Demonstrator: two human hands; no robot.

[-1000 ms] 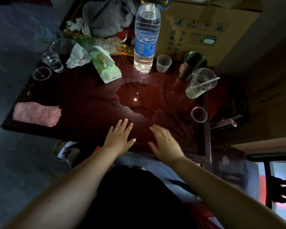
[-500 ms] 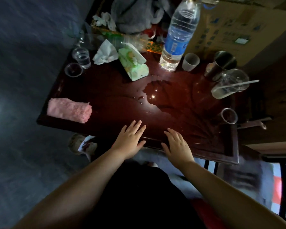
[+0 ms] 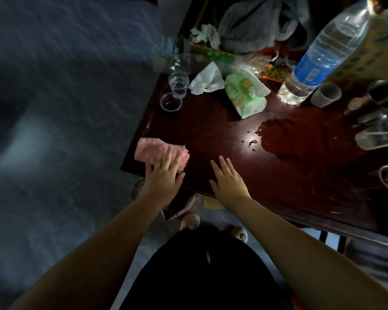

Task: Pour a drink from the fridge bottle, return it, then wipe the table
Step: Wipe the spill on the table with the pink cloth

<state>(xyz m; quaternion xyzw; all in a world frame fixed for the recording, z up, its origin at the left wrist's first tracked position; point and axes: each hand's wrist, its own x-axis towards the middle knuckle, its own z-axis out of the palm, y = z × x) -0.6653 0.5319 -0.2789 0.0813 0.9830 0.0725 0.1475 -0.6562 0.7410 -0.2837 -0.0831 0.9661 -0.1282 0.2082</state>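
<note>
A folded pink cloth (image 3: 157, 151) lies at the near left corner of the dark red wooden table (image 3: 211, 130). My left hand (image 3: 164, 175) rests flat with its fingertips on the cloth's near end, fingers spread. My right hand (image 3: 227, 179) lies open on the table's front edge, to the right of the cloth. A puddle of spilled liquid (image 3: 296, 142) spreads over the middle of the table. A large clear water bottle (image 3: 323, 54) with a blue label stands at the back.
Two small clear cups (image 3: 177, 85) stand at the left edge beside a crumpled tissue (image 3: 207, 82) and a green tissue pack (image 3: 244, 95). More cups and glasses (image 3: 376, 135) crowd the right side. A cardboard box (image 3: 381, 48) and grey cloth (image 3: 255, 27) sit behind.
The view has swung left. Both hands moved left along the front edge; my left hand now touches the pink cloth, which it did not before.
</note>
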